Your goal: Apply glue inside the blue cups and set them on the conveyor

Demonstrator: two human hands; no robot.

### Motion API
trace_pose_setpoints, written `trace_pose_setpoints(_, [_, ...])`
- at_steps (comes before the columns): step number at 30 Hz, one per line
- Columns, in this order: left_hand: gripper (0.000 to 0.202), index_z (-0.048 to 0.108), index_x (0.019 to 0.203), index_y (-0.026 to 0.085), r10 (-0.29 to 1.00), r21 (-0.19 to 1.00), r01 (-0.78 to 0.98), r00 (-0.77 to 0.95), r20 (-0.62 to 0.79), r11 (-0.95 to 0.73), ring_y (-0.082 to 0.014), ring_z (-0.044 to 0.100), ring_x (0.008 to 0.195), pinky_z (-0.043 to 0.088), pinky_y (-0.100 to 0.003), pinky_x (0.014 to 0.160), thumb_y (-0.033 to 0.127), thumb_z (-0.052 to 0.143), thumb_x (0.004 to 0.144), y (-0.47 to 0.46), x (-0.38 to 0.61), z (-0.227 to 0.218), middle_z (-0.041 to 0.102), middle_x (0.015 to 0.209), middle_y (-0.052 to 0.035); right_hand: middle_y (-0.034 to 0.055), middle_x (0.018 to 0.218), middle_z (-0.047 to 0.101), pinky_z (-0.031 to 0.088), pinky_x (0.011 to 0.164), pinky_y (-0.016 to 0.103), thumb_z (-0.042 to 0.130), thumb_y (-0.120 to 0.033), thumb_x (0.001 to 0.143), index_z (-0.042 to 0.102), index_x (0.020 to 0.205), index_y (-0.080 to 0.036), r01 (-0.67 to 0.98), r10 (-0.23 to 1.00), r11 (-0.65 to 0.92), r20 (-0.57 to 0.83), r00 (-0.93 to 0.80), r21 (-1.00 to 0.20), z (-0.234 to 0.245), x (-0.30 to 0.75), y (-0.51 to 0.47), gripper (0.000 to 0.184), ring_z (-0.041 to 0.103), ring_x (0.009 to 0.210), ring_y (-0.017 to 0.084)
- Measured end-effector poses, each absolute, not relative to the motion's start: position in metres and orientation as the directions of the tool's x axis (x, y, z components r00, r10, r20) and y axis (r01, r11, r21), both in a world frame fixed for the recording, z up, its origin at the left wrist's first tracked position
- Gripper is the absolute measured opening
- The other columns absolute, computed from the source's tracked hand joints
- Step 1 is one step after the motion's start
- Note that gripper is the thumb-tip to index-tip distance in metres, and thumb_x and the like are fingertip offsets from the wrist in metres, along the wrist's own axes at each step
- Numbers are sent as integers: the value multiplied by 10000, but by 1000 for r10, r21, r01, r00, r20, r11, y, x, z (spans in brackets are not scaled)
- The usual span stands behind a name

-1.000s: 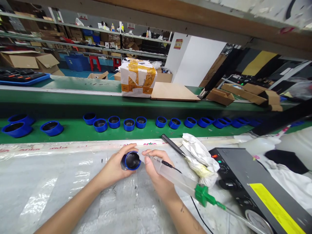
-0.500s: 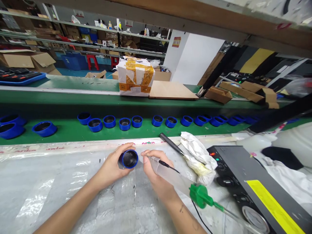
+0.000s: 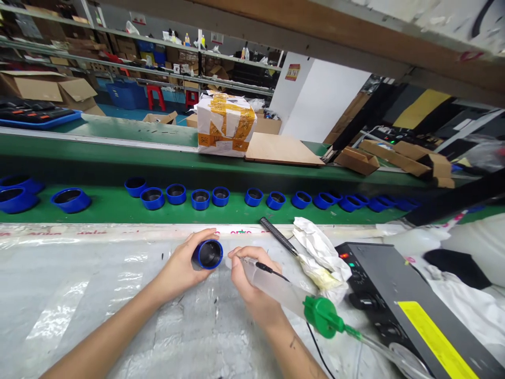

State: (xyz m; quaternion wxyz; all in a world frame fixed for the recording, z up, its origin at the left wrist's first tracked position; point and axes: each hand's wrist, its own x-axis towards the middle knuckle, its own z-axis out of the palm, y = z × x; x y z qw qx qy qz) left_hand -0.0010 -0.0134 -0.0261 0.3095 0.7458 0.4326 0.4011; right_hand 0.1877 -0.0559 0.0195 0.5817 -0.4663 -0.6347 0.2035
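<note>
My left hand [image 3: 182, 263] is wrapped round a blue cup-shaped part [image 3: 210, 255], its black inside tilted toward me. Just to the right, my right hand [image 3: 252, 279] grips a translucent dispensing syringe [image 3: 278, 289] with a green cap [image 3: 322, 316] and a clear air tube at its rear. The syringe's front end points at the rim of the blue part; whether it touches is too small to tell. A thin black cable [image 3: 281, 275] with a plug runs along the syringe under my fingers.
Several similar blue parts [image 3: 200, 199] stand along the green belt [image 3: 110, 210]. Right of my hands lie a black-handled tool [image 3: 278, 235], crumpled white tissue [image 3: 321, 258] and a grey dispenser controller [image 3: 410, 305]. Farther back sits a taped white box [image 3: 226, 125]. Plastic film covers the worktop [image 3: 118, 300].
The camera view has shifted slightly. Both hands keep their grips on the blue part and the syringe, nearly still relative to each other.
</note>
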Motion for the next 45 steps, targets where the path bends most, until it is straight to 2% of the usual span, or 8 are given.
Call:
trace_pose_setpoints(4, [649, 508, 1382, 276, 897, 816, 392, 305, 321, -425, -267, 647, 1265, 509, -450, 1115, 175, 747, 787, -13, -1, -26, 660, 1362, -72, 16, 791, 799, 570, 602, 229, 679, -207, 869, 668, 861, -230, 384, 852, 452, 518, 82, -805, 17, 189, -56, 27, 793, 746, 186])
trace_pose_setpoints(14, [652, 495, 1388, 278, 904, 833, 380, 310, 295, -402, -273, 631, 1280, 492, -466, 1126, 200, 759, 797, -14, -2, -25, 650, 1376, -80, 33, 831, 807, 592, 736, 310, 681, -257, 878, 676, 860, -242, 337, 916, 360, 399, 50, -870, 9, 191, -55, 25, 785, 783, 213])
trace_pose_setpoints(19, [635, 517, 1371, 265, 899, 827, 382, 316, 303, -413, -280, 630, 1280, 497, -459, 1121, 195, 755, 786, -14, -3, -22, 653, 1371, -85, 36, 814, 806, 600, 744, 331, 668, -255, 865, 676, 850, -245, 294, 929, 337, 366, 51, -895, 9, 187, -58, 19, 785, 789, 224])
trace_pose_setpoints(23, [615, 530, 1355, 257, 895, 825, 377, 321, 311, -422, -283, 647, 1254, 513, -453, 1102, 187, 745, 784, -14, -1, -21, 668, 1348, -88, 40, 790, 802, 602, 738, 327, 669, -251, 857, 673, 840, -240, 264, 930, 340, 364, 47, -902, 11, 184, -58, 21, 789, 801, 230])
trace_pose_setpoints(28, [627, 528, 1354, 262, 886, 818, 376, 341, 315, -435, -276, 647, 1255, 516, -440, 1101, 136, 729, 773, -15, -1, -19, 670, 1350, -80, 24, 732, 790, 598, 681, 316, 671, -259, 837, 663, 805, -247, 239, 925, 342, 370, 85, -909, 14, 179, -58, 35, 781, 722, 219])
trace_pose_setpoints(36, [701, 544, 1352, 278, 884, 820, 375, 356, 303, -432, -278, 638, 1272, 514, -435, 1110, 38, 680, 707, -15, -3, -20, 666, 1358, -61, 31, 822, 819, 585, 699, 315, 680, -243, 858, 683, 868, -243, 210, 929, 348, 366, 53, -914, 10, 175, -58, 11, 783, 726, 208])
trace_pose_setpoints(45, [712, 555, 1364, 281, 887, 837, 361, 371, 275, -411, -280, 629, 1288, 509, -447, 1126, 27, 638, 704, -15, -4, -19, 655, 1382, -62, 30, 846, 815, 591, 726, 330, 681, -232, 857, 687, 878, -245, 190, 929, 348, 365, 66, -918, 11, 170, -57, 25, 771, 724, 203])
